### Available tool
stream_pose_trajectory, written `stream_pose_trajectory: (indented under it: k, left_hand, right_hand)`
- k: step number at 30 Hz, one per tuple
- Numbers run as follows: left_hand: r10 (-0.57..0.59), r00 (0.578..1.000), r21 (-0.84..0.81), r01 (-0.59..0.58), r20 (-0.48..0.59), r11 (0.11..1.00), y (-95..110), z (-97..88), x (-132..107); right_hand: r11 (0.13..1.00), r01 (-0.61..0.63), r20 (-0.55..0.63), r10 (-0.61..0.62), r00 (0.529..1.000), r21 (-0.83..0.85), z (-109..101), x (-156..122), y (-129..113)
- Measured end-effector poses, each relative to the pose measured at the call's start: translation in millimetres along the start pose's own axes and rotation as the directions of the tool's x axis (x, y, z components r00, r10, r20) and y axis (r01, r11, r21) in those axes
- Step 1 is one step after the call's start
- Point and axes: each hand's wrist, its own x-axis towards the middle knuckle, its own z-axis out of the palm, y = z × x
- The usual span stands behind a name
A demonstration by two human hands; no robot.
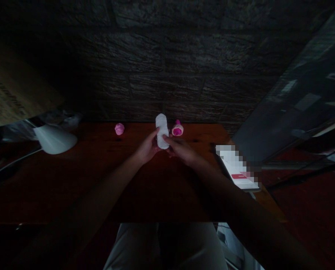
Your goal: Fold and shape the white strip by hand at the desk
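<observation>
A white, oblong, soft-looking piece [162, 129] with rounded ends stands tilted above the wooden table. Its exact kind cannot be made out. My left hand [149, 147] grips its lower left side, the thumb lying along the edge. From the right, my right hand [179, 147] holds the lower part with its thumb pressed on the white face. The other fingers of both hands are mostly hidden behind or beneath it. Just beyond my right hand is a pink object [178, 129] with a pale rim and a deeper pink middle. A small pink ball [119, 129] lies farther left.
The wooden table [167, 187] meets a dark brick wall [144, 56]. A lit tablet or phone [240, 168], partly pixelated, lies at the right edge. To the left are a white lamp head [55, 139] with a cord and a brown printed paper bag [15, 86].
</observation>
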Motion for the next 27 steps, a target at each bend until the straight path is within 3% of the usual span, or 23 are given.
stream_pose_trajectory:
  k: [27]
  left_hand:
    - [-0.011, 1.0, 0.06, 0.01, 0.022, 0.998, 3.9, 3.0, -1.5]
  right_hand:
    - [0.986, -0.044, -0.025, 0.041, 0.999, -0.164, 6.7, -3.8, -6.6]
